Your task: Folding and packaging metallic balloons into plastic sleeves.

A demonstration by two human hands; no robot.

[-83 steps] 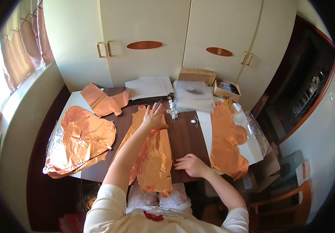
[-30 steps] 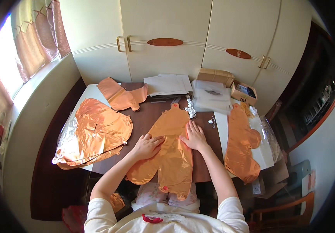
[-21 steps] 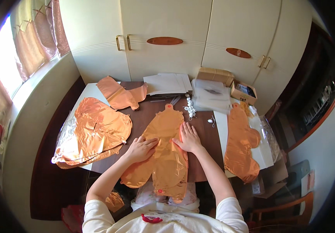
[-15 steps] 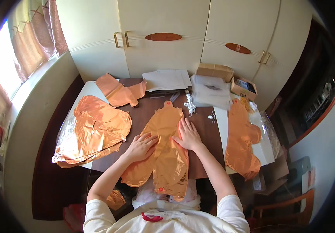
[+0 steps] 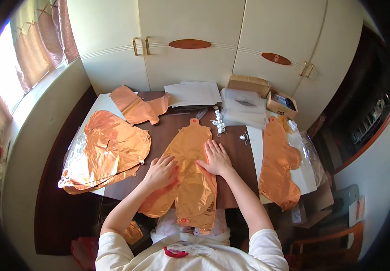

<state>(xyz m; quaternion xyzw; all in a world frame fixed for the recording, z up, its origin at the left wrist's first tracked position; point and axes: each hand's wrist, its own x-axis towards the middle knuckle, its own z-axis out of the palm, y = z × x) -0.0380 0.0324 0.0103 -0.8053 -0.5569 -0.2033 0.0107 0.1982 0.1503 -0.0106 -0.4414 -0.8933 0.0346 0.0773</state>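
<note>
A flat, uninflated orange foil balloon (image 5: pixel 188 156) lies in front of me. Its top tab points away, and its lower lobes hang over the table's near edge toward my lap. My left hand (image 5: pixel 161 171) rests on its left side, fingers stretched out. On its right edge lies my right hand (image 5: pixel 216 158), palm down with the fingers spread. Neither hand grips anything. A red spot (image 5: pixel 184 220) shows on the lower lobe.
Orange foil balloons (image 5: pixel 116 147) are stacked on the left. A folded foil piece (image 5: pixel 136 106) lies behind them, another foil balloon (image 5: pixel 278 165) at right. White sheets (image 5: pixel 192 93), clear plastic bags (image 5: pixel 244 105), a small box (image 5: pixel 282 104) and white string bundles (image 5: pixel 219 122) sit along the back.
My left hand has slid slightly left across the foil. My right hand stays at the balloon's right edge, and the whole view has shifted a little.
</note>
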